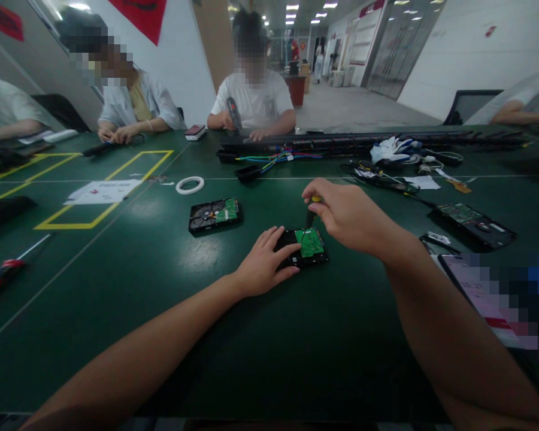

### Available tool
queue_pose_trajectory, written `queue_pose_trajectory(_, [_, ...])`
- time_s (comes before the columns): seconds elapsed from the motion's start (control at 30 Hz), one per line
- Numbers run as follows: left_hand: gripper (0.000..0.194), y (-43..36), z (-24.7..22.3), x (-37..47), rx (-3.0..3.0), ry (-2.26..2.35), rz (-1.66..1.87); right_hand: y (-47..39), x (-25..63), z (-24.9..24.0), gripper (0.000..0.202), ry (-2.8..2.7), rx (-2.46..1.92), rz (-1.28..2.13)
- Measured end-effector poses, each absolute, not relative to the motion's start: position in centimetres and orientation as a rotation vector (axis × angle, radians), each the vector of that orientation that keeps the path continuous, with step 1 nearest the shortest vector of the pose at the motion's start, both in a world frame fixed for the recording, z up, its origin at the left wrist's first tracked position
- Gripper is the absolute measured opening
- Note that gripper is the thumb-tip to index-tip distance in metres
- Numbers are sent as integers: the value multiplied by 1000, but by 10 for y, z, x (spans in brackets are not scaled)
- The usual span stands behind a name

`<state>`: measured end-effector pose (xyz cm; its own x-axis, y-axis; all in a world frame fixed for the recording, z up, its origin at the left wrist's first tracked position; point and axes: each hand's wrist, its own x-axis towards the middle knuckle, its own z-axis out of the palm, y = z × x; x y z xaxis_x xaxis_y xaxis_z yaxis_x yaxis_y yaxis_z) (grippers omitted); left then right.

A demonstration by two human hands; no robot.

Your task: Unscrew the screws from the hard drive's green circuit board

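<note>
A hard drive [311, 243] lies on the green table with its green circuit board facing up. My left hand [269, 260] grips its left end, thumb at the near edge and fingers spread across the black casing. Above the board, my right hand [341, 209] is closed around a screwdriver [311, 216] with a dark and yellow handle. The screwdriver points down at the board's far side; its tip is too small to make out. A second hard drive [214, 215] rests to the left, apart from both hands.
Another drive [474, 226] and a phone [480, 293] are at the right. Cable bundles [278, 157] and white gloves [395, 149] lie farther back. A tape roll [190, 185], papers [101, 191] and a red-handled screwdriver [4, 276] are leftward. Co-workers sit across the table.
</note>
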<state>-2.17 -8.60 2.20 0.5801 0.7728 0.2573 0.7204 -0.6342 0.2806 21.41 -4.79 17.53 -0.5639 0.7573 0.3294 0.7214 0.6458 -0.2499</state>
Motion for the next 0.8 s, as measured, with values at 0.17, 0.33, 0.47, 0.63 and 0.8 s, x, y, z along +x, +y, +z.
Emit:
queue_pose_trajectory(0.17, [57, -86, 22, -22, 2667, 1262, 542, -49, 215, 176, 27, -2476, -1095, 155])
queue_pose_trajectory(0.33, [58, -85, 21, -23, 2665, 1256, 546, -48, 215, 176, 22, -2469, -1059, 81])
queue_pose_trajectory(0.47, [58, -85, 21, -23, 2672, 1251, 528, -50, 213, 179, 16, -2464, -1125, 54])
queue_pose_trajectory(0.63, [58, -85, 21, -22, 2669, 1263, 547, -52, 213, 182, 9, -2430, -1223, -5])
queue_pose_trajectory(0.8, [58, -84, 20, -23, 2671, 1260, 538, -54, 212, 186, 9, -2424, -1249, -41])
